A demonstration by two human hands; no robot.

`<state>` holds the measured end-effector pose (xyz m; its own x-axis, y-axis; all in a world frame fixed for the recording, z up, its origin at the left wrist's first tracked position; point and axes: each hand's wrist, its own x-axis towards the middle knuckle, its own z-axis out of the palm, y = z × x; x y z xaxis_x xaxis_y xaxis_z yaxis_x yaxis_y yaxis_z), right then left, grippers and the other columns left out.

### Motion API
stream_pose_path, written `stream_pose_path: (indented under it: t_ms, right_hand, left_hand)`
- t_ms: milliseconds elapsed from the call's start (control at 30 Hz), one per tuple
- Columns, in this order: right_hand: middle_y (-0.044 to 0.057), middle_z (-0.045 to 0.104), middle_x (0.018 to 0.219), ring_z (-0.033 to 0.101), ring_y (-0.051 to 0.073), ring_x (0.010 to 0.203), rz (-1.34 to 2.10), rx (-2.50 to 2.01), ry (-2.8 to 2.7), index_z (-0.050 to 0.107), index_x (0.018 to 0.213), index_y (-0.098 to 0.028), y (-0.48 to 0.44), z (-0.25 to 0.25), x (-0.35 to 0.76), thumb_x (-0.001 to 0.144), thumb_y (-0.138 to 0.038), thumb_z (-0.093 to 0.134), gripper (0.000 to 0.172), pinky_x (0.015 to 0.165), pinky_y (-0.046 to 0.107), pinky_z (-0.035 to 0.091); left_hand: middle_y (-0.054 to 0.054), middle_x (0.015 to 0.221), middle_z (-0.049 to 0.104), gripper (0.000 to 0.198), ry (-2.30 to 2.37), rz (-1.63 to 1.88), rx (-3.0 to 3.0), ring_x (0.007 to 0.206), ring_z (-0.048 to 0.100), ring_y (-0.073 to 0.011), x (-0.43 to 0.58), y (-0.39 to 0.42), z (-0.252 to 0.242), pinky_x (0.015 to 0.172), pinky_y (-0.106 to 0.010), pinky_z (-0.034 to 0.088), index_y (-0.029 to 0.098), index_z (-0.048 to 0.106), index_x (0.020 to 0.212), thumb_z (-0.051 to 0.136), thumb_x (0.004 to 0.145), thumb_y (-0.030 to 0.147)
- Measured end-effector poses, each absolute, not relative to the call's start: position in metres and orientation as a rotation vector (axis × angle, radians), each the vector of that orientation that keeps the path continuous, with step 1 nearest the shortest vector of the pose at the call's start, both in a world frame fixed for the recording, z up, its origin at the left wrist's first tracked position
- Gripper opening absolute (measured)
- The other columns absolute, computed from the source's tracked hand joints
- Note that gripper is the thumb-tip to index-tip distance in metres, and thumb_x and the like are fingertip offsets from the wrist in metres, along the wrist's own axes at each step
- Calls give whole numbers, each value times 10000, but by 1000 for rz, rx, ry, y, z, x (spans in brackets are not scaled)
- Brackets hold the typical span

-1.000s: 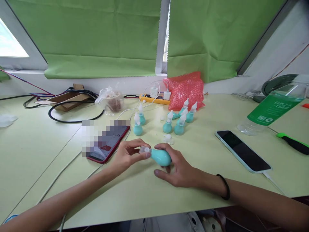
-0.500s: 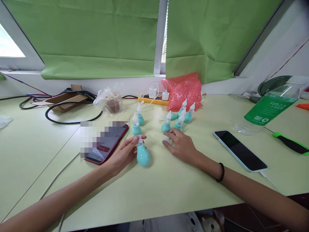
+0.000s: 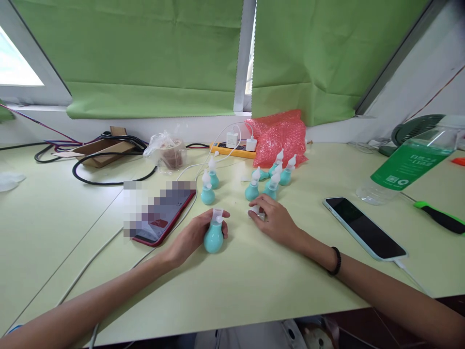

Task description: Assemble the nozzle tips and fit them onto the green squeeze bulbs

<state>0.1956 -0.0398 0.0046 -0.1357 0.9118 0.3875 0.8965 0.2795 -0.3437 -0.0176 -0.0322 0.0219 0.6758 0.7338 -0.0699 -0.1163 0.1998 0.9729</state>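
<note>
Left hand (image 3: 191,236) grips teal bulb (image 3: 213,239); red phone (image 3: 164,217) beside, bulb cluster (image 3: 271,183) behind.

My right hand (image 3: 278,223) covers most of a small clear piece (image 3: 258,212), my left hand (image 3: 192,236) one side of the teal bulb (image 3: 213,240); the red phone (image 3: 162,224) is partly blurred.
</note>
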Motion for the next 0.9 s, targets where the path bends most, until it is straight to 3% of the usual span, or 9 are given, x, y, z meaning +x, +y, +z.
stream_pose_path:
  t_ms: [133,367,567,700,900]
  right_hand:
    - [49,518,883,522,123,636,52,-1612,-2039,571,963,-171,-39,5,197,752,-221,454,247,604,251,436]
    - [57,531,888,534,149,702,68,-1598,-2071,577,820,-159,-39,2,199,698,-210,501,152,623,262,436]
    - [37,572,798,542,157,682,34,-1506,-2075,566,805,-166,-35,-3,201,694,-124,481,146,608,268,438]
    - [63,553,841,554,162,717,13,-1401,-2035,589,893,-159,-35,-6,201,709,-108,479,220,620,278,465]
    - [62,598,805,571,155,751,14,-975,-1920,643,800,-186,-42,3,195,715,-101,539,159,661,292,486]
  left_hand:
    - [-53,833,549,217,650,621,1391,758,474,-149,-18,-35,23,662,-251,350,140,493,965,412,814,273]
    - [-9,697,530,245,824,649,1627,631,446,-104,-19,-37,29,574,-218,325,130,542,819,410,817,336]
    - [29,608,521,251,878,690,1660,542,440,-87,-19,-37,24,511,-198,334,153,482,937,521,752,318]
    - [30,590,527,231,888,689,1714,513,458,-84,-18,-38,22,516,-203,360,140,530,879,556,724,310]
    - [1,653,591,286,969,678,1812,590,510,-113,-17,-40,26,558,-211,392,142,585,950,528,742,330]
